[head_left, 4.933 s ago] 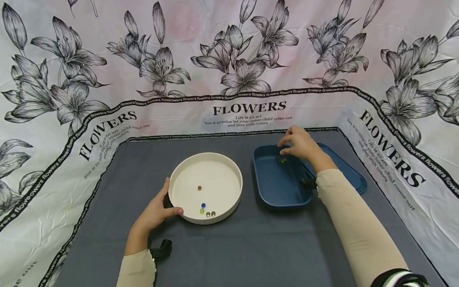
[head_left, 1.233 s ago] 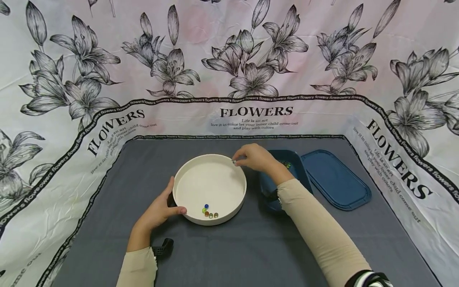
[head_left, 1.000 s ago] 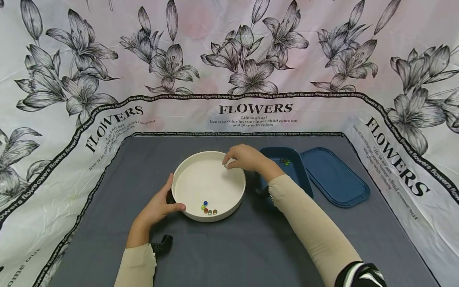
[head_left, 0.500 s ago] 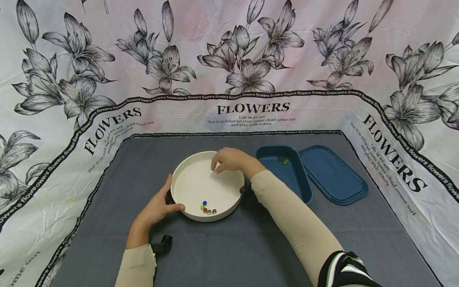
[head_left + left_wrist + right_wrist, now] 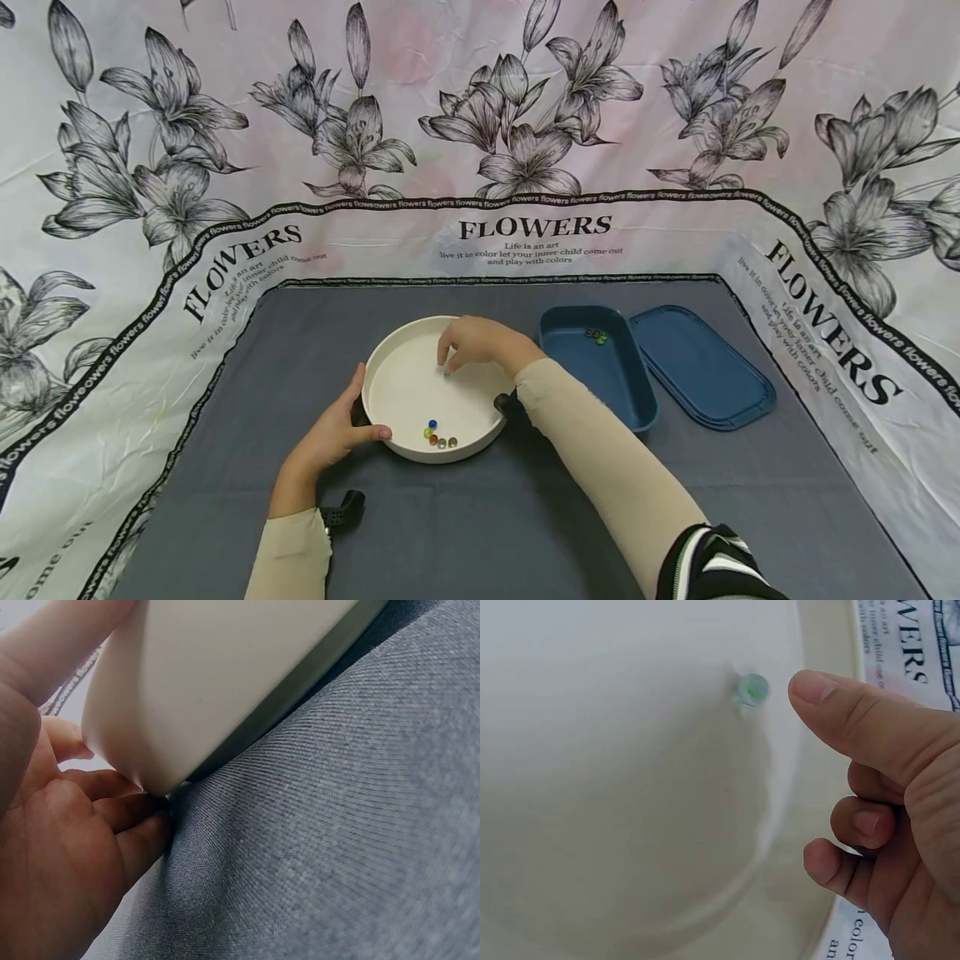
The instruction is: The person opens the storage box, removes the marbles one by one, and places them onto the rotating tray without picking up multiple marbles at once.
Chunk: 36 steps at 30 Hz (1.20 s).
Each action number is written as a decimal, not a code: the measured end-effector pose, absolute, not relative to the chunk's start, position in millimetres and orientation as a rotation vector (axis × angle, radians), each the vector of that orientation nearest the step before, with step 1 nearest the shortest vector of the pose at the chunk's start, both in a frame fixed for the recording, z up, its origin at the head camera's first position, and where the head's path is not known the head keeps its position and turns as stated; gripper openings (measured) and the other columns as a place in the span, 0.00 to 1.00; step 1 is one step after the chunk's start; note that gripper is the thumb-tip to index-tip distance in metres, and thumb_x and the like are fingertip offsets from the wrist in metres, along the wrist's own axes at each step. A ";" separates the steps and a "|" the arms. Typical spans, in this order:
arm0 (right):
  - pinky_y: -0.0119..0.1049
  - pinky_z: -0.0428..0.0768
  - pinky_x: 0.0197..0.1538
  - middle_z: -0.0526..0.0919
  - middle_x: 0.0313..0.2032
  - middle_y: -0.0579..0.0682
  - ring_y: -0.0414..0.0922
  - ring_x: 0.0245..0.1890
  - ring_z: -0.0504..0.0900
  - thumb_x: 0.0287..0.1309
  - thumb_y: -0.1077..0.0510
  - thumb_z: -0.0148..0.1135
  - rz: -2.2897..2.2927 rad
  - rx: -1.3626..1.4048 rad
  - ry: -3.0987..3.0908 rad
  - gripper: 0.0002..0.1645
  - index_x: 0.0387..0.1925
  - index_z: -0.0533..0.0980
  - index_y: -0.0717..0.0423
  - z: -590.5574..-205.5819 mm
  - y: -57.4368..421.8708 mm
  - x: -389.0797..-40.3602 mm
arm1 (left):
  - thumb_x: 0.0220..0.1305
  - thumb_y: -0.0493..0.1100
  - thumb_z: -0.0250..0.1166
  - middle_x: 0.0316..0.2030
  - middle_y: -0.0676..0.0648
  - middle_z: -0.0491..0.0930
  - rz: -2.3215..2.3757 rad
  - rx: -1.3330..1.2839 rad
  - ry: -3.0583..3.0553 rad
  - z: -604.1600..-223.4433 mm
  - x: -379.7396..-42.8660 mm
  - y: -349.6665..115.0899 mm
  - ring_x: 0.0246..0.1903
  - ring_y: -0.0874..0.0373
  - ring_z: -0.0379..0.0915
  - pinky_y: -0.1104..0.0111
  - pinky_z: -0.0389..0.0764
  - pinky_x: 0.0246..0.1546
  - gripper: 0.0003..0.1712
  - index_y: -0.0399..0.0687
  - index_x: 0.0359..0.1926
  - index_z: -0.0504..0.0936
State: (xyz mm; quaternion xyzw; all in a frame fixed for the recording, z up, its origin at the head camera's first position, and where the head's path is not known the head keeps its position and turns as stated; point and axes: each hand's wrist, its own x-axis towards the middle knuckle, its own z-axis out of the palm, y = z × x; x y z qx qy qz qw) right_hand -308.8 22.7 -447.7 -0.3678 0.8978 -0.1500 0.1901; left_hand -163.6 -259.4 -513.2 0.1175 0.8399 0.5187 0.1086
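My right grip (image 5: 482, 342) has just let go, its fingers loose; the green marble (image 5: 751, 690) is free inside the white dish (image 5: 401, 383), just below that grip, so I think this one is in; my left grip (image 5: 328, 435) holds the dish's side.

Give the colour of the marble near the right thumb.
Pale green marble, brighter inside; best in right wrist view.

The head view faces forward and down across the table (image 5: 427, 533); the left wrist view sits low and close beside the white dish (image 5: 397, 375); the right, seemingly from above, peers inside that dish, which all share.
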 end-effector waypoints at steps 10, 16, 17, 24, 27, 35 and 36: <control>0.44 0.78 0.52 0.85 0.46 0.40 0.44 0.46 0.79 0.64 0.50 0.71 -0.528 -1.038 2.678 0.13 0.50 0.87 0.42 -422.7 71.7 -302.9 | 0.54 0.44 0.81 0.82 0.42 0.34 1.526 0.351 2.480 -512.5 -167.9 -251.9 0.81 0.43 0.37 0.46 0.49 0.75 0.75 0.45 0.82 0.31; 0.43 0.80 0.50 0.84 0.44 0.43 0.44 0.44 0.81 0.65 0.48 0.71 -0.572 -0.989 2.837 0.13 0.50 0.87 0.42 -401.9 115.2 -298.4 | 0.54 0.43 0.81 0.82 0.42 0.33 1.548 0.353 2.463 -511.8 -169.6 -250.7 0.81 0.43 0.36 0.47 0.48 0.75 0.74 0.45 0.82 0.31; 0.43 0.81 0.49 0.84 0.45 0.43 0.43 0.44 0.81 0.65 0.48 0.71 -0.594 -0.963 2.859 0.13 0.49 0.87 0.41 -399.8 122.8 -298.0 | 0.54 0.43 0.80 0.82 0.42 0.33 1.553 0.357 2.457 -511.9 -169.8 -251.1 0.81 0.43 0.35 0.51 0.50 0.76 0.74 0.45 0.82 0.31; 0.44 0.73 0.38 0.78 0.40 0.47 0.46 0.34 0.72 0.65 0.48 0.71 -0.706 -0.770 2.986 0.13 0.50 0.87 0.42 -402.4 171.7 -298.2 | 0.55 0.43 0.80 0.82 0.44 0.32 1.555 0.330 2.458 -511.1 -169.3 -253.2 0.81 0.44 0.34 0.79 0.53 0.69 0.74 0.48 0.83 0.30; 0.45 0.72 0.39 0.77 0.40 0.49 0.48 0.34 0.71 0.64 0.48 0.71 -0.731 -0.665 3.033 0.14 0.50 0.87 0.42 -408.4 188.7 -298.3 | 0.55 0.44 0.80 0.82 0.43 0.31 1.545 0.343 2.468 -511.8 -168.7 -254.6 0.81 0.43 0.35 0.75 0.53 0.72 0.74 0.47 0.83 0.30; 0.46 0.67 0.36 0.70 0.37 0.53 0.51 0.32 0.66 0.62 0.51 0.73 -0.827 -0.467 3.090 0.15 0.50 0.88 0.47 -423.8 223.6 -295.6 | 0.54 0.45 0.80 0.82 0.44 0.30 1.538 0.315 2.468 -515.6 -164.3 -255.8 0.81 0.44 0.34 0.91 0.52 0.59 0.75 0.46 0.82 0.30; 0.46 0.65 0.36 0.69 0.37 0.53 0.51 0.32 0.64 0.62 0.51 0.73 -0.839 -0.452 3.097 0.15 0.50 0.88 0.48 -426.2 227.8 -296.4 | 0.54 0.45 0.80 0.82 0.44 0.30 1.542 0.319 2.468 -515.9 -164.0 -255.7 0.81 0.43 0.34 0.92 0.52 0.59 0.75 0.46 0.82 0.30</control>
